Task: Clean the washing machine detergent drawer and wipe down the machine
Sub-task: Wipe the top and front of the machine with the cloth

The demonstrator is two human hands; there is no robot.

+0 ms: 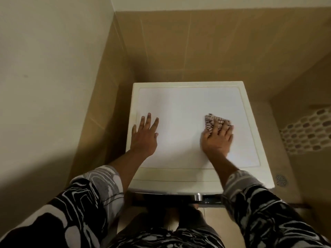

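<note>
Looking straight down on the washing machine point(188, 104), its white top fills the middle of the frame, tucked into a corner of tan tiled wall point(197, 42). The left grip point(144, 136), a bare hand, lies flat at the top's left edge, fingers straight and spread, holding nothing. Over at centre right, the right grip point(217, 140) is spread palm-down over a striped cloth point(210, 121), pressing it onto the top rather than closing round it. The cloth's bunched corner pokes out beyond the fingertips at the upper left of that hand; the rest is hidden beneath the palm. The hand's right edge is smeared with blur, so the little finger is hard to read.

The machine's front is almost wholly hidden under the near lip of the top. Only a dark strip and a shiny chrome piece point(198, 196) show at lower centre, and the detergent drawer cannot be made out there. Black-and-white patterned sleeves point(80, 203) run off the bottom corners. At the right edge a white perforated thing point(308, 133) is cut off, too dim to identify, with a round floor drain point(281, 180) below it.
</note>
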